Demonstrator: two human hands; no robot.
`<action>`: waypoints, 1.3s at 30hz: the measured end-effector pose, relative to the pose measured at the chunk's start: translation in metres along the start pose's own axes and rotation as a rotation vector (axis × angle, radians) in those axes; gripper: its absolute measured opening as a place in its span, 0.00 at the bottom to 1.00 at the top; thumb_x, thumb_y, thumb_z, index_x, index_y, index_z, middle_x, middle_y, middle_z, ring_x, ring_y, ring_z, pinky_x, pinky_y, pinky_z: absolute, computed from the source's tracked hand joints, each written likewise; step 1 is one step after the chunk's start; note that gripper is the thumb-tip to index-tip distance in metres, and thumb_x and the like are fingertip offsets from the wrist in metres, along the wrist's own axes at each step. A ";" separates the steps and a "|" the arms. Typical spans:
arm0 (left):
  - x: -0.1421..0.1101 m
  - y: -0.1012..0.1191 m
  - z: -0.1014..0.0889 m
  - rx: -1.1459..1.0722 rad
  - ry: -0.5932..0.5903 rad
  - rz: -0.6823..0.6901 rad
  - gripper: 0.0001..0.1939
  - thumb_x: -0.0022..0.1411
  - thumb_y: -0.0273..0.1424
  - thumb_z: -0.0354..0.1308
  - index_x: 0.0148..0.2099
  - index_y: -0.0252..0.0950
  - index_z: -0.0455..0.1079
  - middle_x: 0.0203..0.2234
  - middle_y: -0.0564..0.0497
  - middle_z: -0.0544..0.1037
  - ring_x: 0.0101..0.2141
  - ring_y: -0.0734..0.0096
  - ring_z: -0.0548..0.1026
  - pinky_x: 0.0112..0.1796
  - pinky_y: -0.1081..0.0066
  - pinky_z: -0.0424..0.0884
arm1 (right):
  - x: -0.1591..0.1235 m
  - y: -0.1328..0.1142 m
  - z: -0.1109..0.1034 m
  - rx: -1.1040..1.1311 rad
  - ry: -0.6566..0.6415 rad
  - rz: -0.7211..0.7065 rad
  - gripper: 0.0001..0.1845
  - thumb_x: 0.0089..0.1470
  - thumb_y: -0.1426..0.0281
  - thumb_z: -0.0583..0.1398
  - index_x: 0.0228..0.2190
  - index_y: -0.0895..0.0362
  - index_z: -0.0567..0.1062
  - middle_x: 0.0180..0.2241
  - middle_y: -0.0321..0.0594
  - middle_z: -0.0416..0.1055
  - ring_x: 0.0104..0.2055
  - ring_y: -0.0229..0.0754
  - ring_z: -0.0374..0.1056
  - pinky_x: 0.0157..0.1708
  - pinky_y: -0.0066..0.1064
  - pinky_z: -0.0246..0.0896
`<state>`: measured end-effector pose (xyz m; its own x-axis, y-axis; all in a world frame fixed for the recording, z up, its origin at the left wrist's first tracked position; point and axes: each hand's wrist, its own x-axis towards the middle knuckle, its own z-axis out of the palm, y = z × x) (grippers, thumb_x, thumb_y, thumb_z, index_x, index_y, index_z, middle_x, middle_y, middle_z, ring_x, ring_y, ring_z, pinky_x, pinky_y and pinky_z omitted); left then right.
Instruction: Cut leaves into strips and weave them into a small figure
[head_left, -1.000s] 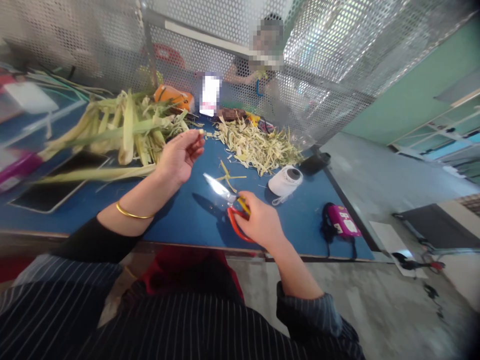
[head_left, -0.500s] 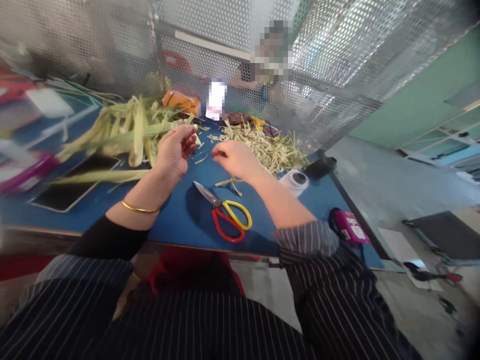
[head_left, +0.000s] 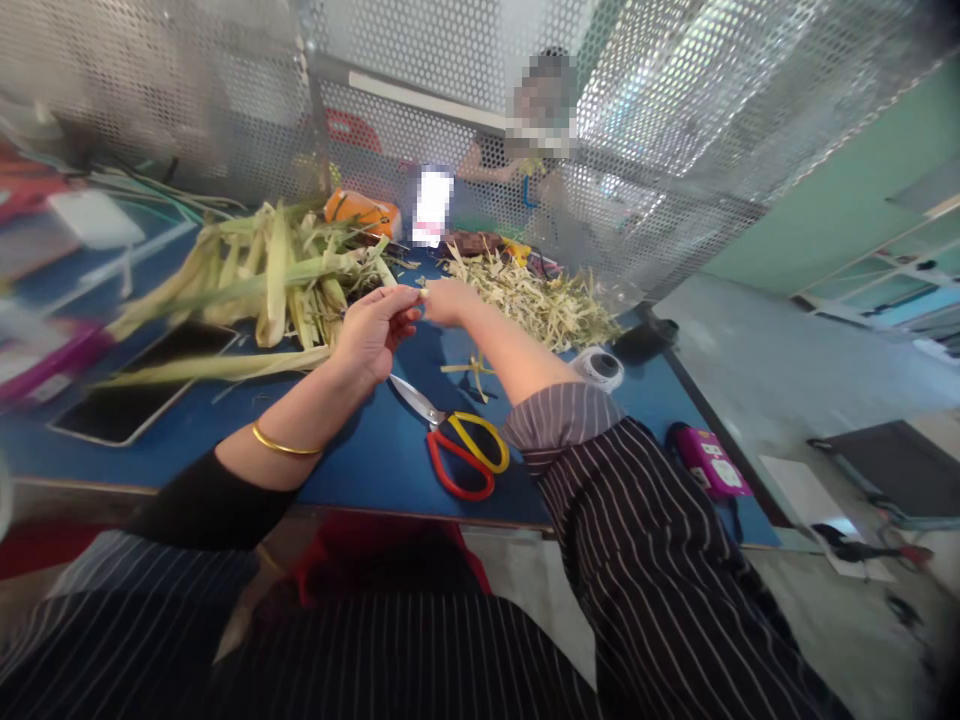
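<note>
My left hand (head_left: 377, 325) is closed in a pinch on a small pale piece of corn husk (head_left: 423, 294), its fingers curled beneath. Against that same piece, my right hand (head_left: 450, 301) is closed too, back of the hand up, its fingertips partly hidden. Scissors (head_left: 450, 430) with one red and one yellow handle lie on the blue table (head_left: 360, 450), blades spread slightly. A knotted husk strip (head_left: 474, 372) rests below my right wrist. To the left is a pile of long corn husks (head_left: 277, 280); shredded husk strips (head_left: 536, 300) are heaped to the right.
A tablet-like dark panel (head_left: 142, 390) lies at left, partly under a husk. A lit phone (head_left: 433, 205) stands at the back by an orange packet (head_left: 362, 212). A thread spool (head_left: 598, 368) and a purple box (head_left: 711, 462) are at right. Behind perforated metal mesh (head_left: 420, 60) sits a person.
My hands have come together from apart, the left moving right and slightly down, the right slightly left. Both now meet at the small piece of husk.
</note>
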<state>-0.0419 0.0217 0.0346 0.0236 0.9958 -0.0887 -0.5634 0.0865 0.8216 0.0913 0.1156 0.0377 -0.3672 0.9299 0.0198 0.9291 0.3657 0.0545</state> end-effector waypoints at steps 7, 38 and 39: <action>-0.005 -0.006 0.004 0.045 0.014 -0.089 0.05 0.46 0.25 0.67 0.28 0.34 0.73 0.25 0.54 0.78 0.21 0.83 0.71 0.20 0.83 0.66 | -0.102 0.095 -0.063 -0.050 0.380 0.235 0.15 0.58 0.69 0.54 0.44 0.61 0.74 0.40 0.50 0.73 0.42 0.48 0.68 0.43 0.41 0.59; -0.018 -0.019 0.008 0.152 -0.161 -0.225 0.05 0.48 0.25 0.67 0.30 0.32 0.75 0.28 0.50 0.79 0.22 0.83 0.72 0.22 0.83 0.68 | -0.237 0.071 0.050 -0.283 0.419 -0.071 0.18 0.62 0.76 0.45 0.37 0.60 0.75 0.28 0.44 0.71 0.32 0.42 0.63 0.38 0.34 0.53; -0.020 -0.020 0.009 0.155 -0.189 -0.250 0.04 0.48 0.24 0.67 0.30 0.32 0.75 0.29 0.50 0.79 0.23 0.82 0.72 0.25 0.83 0.70 | -0.245 0.067 0.052 -0.248 0.453 -0.097 0.17 0.62 0.76 0.46 0.36 0.60 0.75 0.28 0.44 0.71 0.32 0.42 0.63 0.38 0.34 0.53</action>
<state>-0.0238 0.0004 0.0250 0.3060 0.9299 -0.2040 -0.3894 0.3177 0.8645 0.2456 -0.0856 -0.0150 -0.4840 0.7623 0.4297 0.8719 0.3784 0.3108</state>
